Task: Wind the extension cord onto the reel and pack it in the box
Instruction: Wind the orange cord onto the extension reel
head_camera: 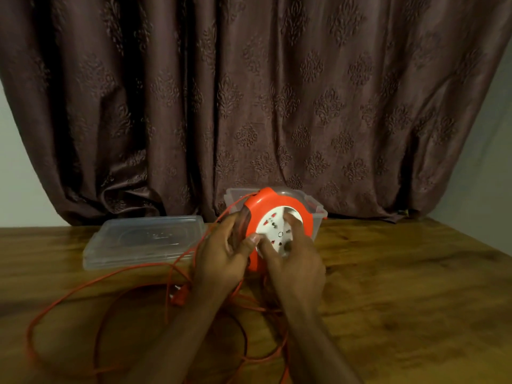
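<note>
An orange cord reel (pixel 260 206) with a white socket face (pixel 277 231) is held upright just above the wooden table (pixel 401 286). My left hand (pixel 221 256) grips its left rim, thumb on the white face. My right hand (pixel 296 261) presses on the white socket face, fingers spread over it. The orange extension cord (pixel 83 289) lies in loose loops on the table in front of me, and one strand runs up to the reel's top. Its orange plug (pixel 180 296) rests among the loops. Directly behind the reel stands a clear plastic box (pixel 318 209).
The box's clear lid (pixel 144 239) lies flat to the left of the reel. A brown patterned curtain (pixel 249 92) hangs behind the table's far edge. Bare tabletop stretches to the right.
</note>
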